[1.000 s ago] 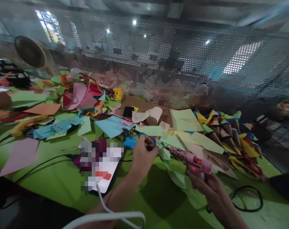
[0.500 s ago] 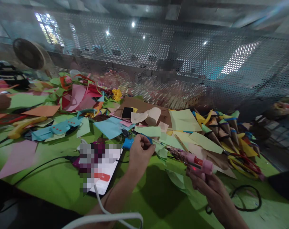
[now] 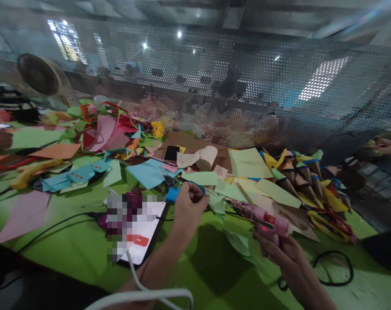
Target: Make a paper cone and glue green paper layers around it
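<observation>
My right hand (image 3: 276, 249) is wrapped round a pink hot glue gun (image 3: 273, 224) with a small red light glowing on its side. Its brown-crusted front end (image 3: 240, 207) points left toward my left hand (image 3: 190, 202). The fingertips of that left hand are pinched together. A bit of blue (image 3: 200, 188) shows just behind them, and what they hold is mostly hidden. Between the fingertips and the nozzle runs a thin pale line, too fine to identify. Beside my left wrist lies a phone (image 3: 144, 245) with a lit screen, partly blurred out.
Coloured paper sheets (image 3: 148, 172) cover much of the green table (image 3: 85, 258). Paper cones (image 3: 305, 174) and red-and-yellow-handled scissors (image 3: 331, 228) lie at right. A yellow glue gun (image 3: 34, 172) is at left, near another person's hand (image 3: 0, 140). A white tube (image 3: 144, 295) arcs across the front.
The glue gun has shifted very slightly to the right, away from my left fingertips. My left hand is almost unmoved.
</observation>
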